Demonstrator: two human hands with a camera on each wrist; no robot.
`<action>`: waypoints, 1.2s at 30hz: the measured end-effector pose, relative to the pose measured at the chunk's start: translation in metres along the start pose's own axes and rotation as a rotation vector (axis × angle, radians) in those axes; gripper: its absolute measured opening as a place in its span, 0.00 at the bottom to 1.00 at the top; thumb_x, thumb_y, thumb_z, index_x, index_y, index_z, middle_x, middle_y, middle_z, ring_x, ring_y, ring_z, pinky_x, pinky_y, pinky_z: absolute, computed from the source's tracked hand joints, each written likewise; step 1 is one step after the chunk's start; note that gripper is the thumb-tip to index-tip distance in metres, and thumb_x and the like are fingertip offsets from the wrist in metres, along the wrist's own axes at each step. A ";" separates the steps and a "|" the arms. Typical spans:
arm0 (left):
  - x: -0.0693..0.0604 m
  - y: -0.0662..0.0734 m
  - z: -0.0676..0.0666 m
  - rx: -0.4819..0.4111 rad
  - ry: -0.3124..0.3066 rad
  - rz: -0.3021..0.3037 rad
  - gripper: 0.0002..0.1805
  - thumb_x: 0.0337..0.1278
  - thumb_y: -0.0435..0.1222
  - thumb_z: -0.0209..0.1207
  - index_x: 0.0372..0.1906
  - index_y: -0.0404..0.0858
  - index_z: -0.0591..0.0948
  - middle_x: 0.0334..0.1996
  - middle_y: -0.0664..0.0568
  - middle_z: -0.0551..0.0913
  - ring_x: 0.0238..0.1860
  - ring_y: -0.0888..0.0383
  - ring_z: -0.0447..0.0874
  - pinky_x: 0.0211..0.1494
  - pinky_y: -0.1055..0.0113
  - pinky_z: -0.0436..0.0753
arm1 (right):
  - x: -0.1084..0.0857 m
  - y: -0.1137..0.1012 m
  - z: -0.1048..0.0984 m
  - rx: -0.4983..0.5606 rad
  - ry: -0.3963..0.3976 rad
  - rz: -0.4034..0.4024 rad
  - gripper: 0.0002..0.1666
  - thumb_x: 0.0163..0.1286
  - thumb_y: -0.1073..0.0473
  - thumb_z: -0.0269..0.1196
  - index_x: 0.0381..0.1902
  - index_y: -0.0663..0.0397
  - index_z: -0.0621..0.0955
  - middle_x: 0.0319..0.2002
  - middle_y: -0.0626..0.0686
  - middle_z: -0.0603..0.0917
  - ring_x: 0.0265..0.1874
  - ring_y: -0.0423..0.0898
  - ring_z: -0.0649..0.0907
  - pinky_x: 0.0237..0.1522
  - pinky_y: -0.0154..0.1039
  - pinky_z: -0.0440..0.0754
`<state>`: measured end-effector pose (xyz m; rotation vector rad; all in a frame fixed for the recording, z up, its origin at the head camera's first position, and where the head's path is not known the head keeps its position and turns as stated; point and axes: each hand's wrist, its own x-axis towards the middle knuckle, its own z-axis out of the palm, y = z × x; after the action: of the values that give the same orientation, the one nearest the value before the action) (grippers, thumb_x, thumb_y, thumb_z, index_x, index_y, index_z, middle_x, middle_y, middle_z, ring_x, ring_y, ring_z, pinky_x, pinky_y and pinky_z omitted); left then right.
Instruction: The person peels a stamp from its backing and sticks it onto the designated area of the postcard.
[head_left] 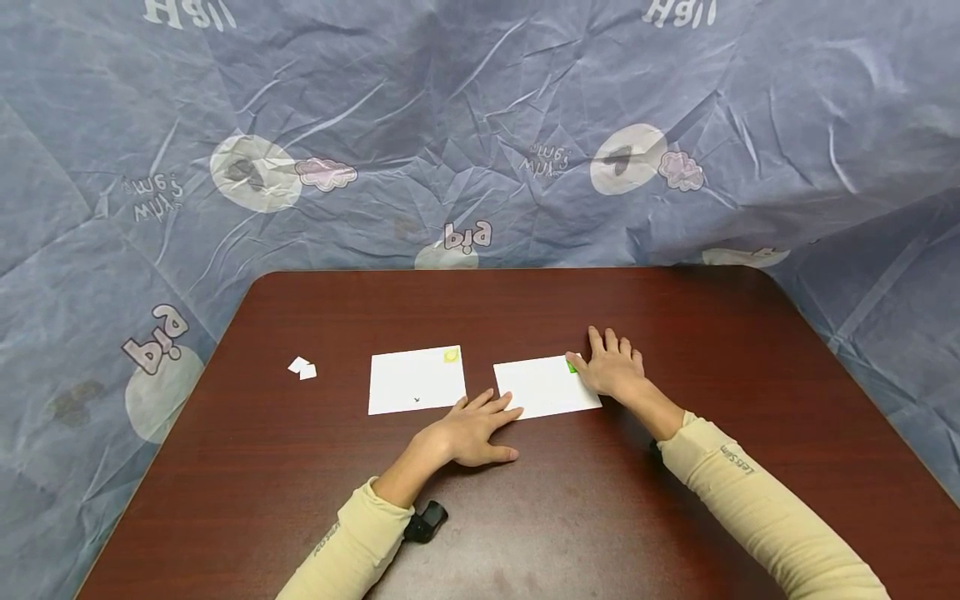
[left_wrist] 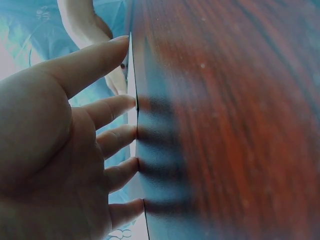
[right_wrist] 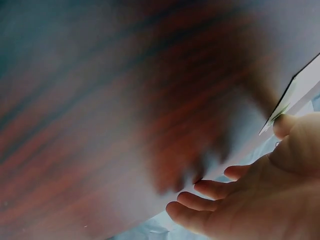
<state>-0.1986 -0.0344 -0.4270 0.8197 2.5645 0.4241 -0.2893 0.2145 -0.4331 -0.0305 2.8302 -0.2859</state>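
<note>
Two flat white paper rectangles lie side by side on the table. The right paper [head_left: 543,387] has a green square sticker [head_left: 572,367] at its upper right corner, partly covered by the thumb of my right hand [head_left: 617,371]. That hand's other fingers are spread on the table beyond the paper's right edge. My left hand [head_left: 471,435] is spread low, its fingertips at the right paper's lower left corner and its thumb apart over the table. The left paper [head_left: 416,383] bears a yellow square sticker [head_left: 451,356] at upper right and a small dark mark near its lower edge.
Two small white paper squares [head_left: 302,367] lie together on the left of the brown wooden table [head_left: 540,517]. A wrinkled blue-grey printed cloth [head_left: 420,117] hangs behind the table's far edge. A black device [head_left: 426,522] is at my left wrist.
</note>
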 end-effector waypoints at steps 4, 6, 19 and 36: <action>0.000 0.000 0.000 0.005 0.007 0.000 0.35 0.64 0.53 0.55 0.73 0.50 0.62 0.74 0.53 0.53 0.74 0.52 0.42 0.71 0.46 0.48 | 0.001 0.000 0.000 -0.003 -0.001 -0.003 0.42 0.77 0.39 0.37 0.75 0.60 0.44 0.71 0.71 0.42 0.68 0.71 0.45 0.64 0.65 0.43; 0.000 -0.001 0.000 0.006 0.008 -0.001 0.35 0.63 0.53 0.55 0.73 0.50 0.62 0.74 0.53 0.52 0.74 0.52 0.42 0.71 0.47 0.48 | 0.001 0.000 0.000 -0.012 -0.002 -0.005 0.41 0.77 0.39 0.37 0.75 0.59 0.44 0.71 0.71 0.42 0.68 0.71 0.45 0.64 0.65 0.43; -0.001 0.000 0.000 -0.003 0.005 0.003 0.35 0.64 0.52 0.55 0.73 0.49 0.61 0.74 0.53 0.52 0.74 0.52 0.42 0.71 0.47 0.47 | 0.001 0.001 0.001 -0.057 0.020 -0.031 0.40 0.77 0.38 0.37 0.76 0.54 0.47 0.71 0.71 0.45 0.67 0.71 0.49 0.64 0.66 0.46; 0.000 0.000 0.001 0.010 0.001 0.004 0.35 0.64 0.52 0.56 0.73 0.49 0.61 0.74 0.53 0.53 0.74 0.52 0.42 0.70 0.46 0.48 | -0.002 0.022 -0.002 -0.038 -0.018 -0.206 0.43 0.74 0.34 0.41 0.76 0.53 0.48 0.70 0.74 0.43 0.67 0.72 0.48 0.62 0.68 0.47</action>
<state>-0.1981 -0.0342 -0.4275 0.8277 2.5685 0.4135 -0.2872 0.2363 -0.4352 -0.3327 2.8169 -0.2742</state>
